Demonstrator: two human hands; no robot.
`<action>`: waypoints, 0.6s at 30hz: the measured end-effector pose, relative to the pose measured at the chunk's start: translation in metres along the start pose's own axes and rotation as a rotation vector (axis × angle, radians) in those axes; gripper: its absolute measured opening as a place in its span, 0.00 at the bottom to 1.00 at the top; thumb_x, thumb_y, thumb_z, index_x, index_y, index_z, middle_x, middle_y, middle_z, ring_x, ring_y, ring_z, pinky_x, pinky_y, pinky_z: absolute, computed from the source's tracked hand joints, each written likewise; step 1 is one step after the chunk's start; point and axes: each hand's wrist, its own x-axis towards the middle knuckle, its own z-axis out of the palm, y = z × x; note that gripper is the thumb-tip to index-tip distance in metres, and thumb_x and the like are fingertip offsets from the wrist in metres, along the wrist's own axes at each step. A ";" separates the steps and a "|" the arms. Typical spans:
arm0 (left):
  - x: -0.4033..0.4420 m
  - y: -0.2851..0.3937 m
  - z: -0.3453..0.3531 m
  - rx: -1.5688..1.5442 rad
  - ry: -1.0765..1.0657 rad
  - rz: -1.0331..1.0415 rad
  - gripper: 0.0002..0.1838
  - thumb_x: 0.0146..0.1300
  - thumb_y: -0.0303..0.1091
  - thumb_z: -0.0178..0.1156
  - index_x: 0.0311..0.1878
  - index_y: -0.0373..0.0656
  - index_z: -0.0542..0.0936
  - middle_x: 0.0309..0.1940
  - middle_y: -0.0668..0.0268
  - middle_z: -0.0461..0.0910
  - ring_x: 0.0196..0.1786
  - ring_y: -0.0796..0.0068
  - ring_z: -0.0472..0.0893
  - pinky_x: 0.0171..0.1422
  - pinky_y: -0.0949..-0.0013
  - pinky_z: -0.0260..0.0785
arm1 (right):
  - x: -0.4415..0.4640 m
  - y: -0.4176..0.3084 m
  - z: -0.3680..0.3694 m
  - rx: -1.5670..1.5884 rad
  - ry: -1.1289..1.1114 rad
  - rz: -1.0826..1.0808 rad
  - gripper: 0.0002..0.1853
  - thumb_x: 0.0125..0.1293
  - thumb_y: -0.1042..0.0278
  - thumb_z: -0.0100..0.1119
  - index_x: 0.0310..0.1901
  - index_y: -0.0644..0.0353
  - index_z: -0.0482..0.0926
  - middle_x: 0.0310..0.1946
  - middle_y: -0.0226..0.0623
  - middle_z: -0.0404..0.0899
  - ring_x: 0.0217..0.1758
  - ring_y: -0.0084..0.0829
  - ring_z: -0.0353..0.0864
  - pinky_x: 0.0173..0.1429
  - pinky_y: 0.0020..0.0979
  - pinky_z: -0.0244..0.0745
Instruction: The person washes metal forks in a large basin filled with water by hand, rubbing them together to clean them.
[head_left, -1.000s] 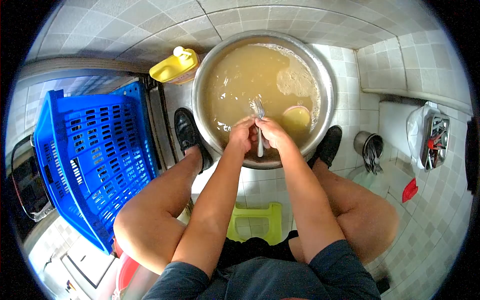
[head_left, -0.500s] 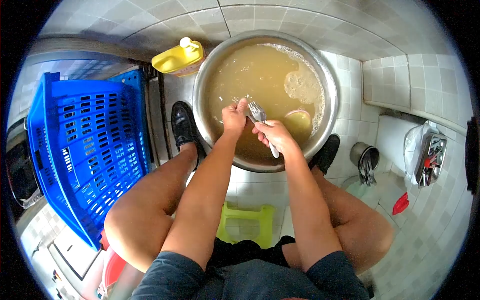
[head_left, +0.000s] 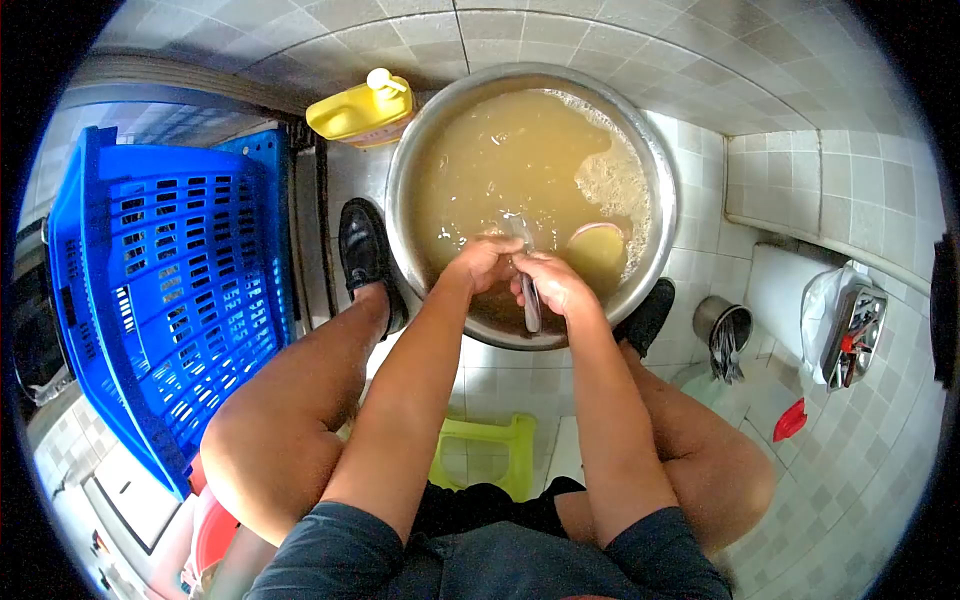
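Note:
Both my hands meet over the near part of a large round metal basin [head_left: 397, 180] of cloudy brown water. My right hand [head_left: 555, 283] is closed round a metal fork [head_left: 531, 305], whose handle points back towards me. My left hand [head_left: 487, 262] is closed at the fork's upper part, against my right hand; anything else in it is hidden. The fork's tines are blurred just beyond my fingers. To the right of my hands, a round yellowish item with a pink rim [head_left: 597, 250] lies in the water, near patches of foam.
A yellow pump bottle [head_left: 362, 112] stands left of the basin, beyond a big blue crate [head_left: 180, 290]. On the right are a metal pot of cutlery [head_left: 722, 325], a tray of utensils [head_left: 858, 335] and a red item [head_left: 790, 420]. A green stool [head_left: 520, 455] is below me.
Half a second ago my left hand was apart from the fork; now it has come back onto it. The fork has turned more upright in view, and the camera view has shifted slightly.

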 end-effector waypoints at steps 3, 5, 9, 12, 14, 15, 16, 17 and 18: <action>-0.001 0.000 0.000 0.089 -0.207 -0.049 0.13 0.64 0.35 0.64 0.45 0.35 0.80 0.35 0.55 0.83 0.32 0.51 0.83 0.26 0.50 0.78 | -0.005 -0.007 -0.001 -0.058 -0.105 0.034 0.13 0.74 0.58 0.51 0.40 0.61 0.76 0.24 0.35 0.77 0.21 0.30 0.77 0.24 0.32 0.74; -0.018 0.014 0.015 0.095 -0.145 -0.021 0.11 0.63 0.31 0.64 0.44 0.33 0.80 0.35 0.53 0.83 0.29 0.56 0.83 0.23 0.54 0.79 | 0.000 -0.004 -0.002 -0.025 -0.111 -0.006 0.12 0.73 0.59 0.53 0.39 0.60 0.76 0.25 0.33 0.76 0.21 0.29 0.76 0.24 0.30 0.73; -0.004 0.011 0.023 0.219 0.047 0.131 0.10 0.65 0.33 0.64 0.39 0.34 0.80 0.31 0.58 0.83 0.24 0.64 0.82 0.20 0.61 0.77 | 0.004 -0.004 -0.001 -0.015 -0.078 -0.035 0.11 0.73 0.60 0.53 0.39 0.59 0.76 0.25 0.32 0.74 0.22 0.26 0.73 0.23 0.29 0.72; -0.004 0.013 0.028 0.295 0.178 0.194 0.16 0.63 0.43 0.67 0.36 0.37 0.81 0.27 0.60 0.83 0.23 0.68 0.82 0.18 0.66 0.73 | 0.010 -0.002 -0.003 -0.012 -0.142 -0.050 0.10 0.73 0.61 0.52 0.39 0.59 0.76 0.26 0.31 0.73 0.23 0.24 0.71 0.23 0.28 0.70; -0.007 0.016 0.036 0.318 0.275 0.230 0.23 0.61 0.52 0.68 0.33 0.37 0.81 0.26 0.58 0.83 0.23 0.68 0.82 0.20 0.67 0.73 | 0.006 -0.003 0.003 0.059 -0.125 -0.090 0.10 0.74 0.61 0.52 0.39 0.59 0.76 0.25 0.29 0.72 0.23 0.22 0.70 0.22 0.27 0.68; -0.009 0.018 0.040 0.318 0.275 0.229 0.23 0.61 0.52 0.68 0.33 0.37 0.81 0.26 0.58 0.83 0.23 0.68 0.82 0.20 0.67 0.73 | 0.005 -0.004 0.005 0.060 -0.124 -0.090 0.10 0.74 0.61 0.52 0.39 0.59 0.76 0.25 0.29 0.72 0.23 0.22 0.70 0.22 0.27 0.68; -0.011 0.021 0.045 0.266 0.314 0.239 0.24 0.61 0.53 0.68 0.33 0.36 0.81 0.26 0.58 0.83 0.22 0.67 0.81 0.21 0.66 0.73 | 0.003 -0.005 0.008 0.042 -0.098 -0.090 0.11 0.74 0.60 0.51 0.39 0.58 0.76 0.24 0.28 0.72 0.23 0.22 0.70 0.22 0.27 0.68; -0.014 0.024 0.049 0.214 0.354 0.250 0.24 0.62 0.53 0.67 0.32 0.36 0.80 0.26 0.58 0.83 0.22 0.67 0.81 0.22 0.65 0.73 | 0.002 -0.007 0.010 0.024 -0.072 -0.092 0.12 0.75 0.59 0.50 0.38 0.58 0.76 0.24 0.27 0.72 0.22 0.22 0.69 0.22 0.27 0.68; -0.010 0.025 0.045 0.232 0.346 0.218 0.24 0.63 0.51 0.67 0.32 0.34 0.80 0.24 0.57 0.82 0.21 0.66 0.80 0.22 0.63 0.72 | 0.003 -0.006 0.009 0.025 -0.073 -0.092 0.12 0.75 0.59 0.50 0.38 0.58 0.76 0.24 0.27 0.72 0.22 0.22 0.69 0.22 0.27 0.68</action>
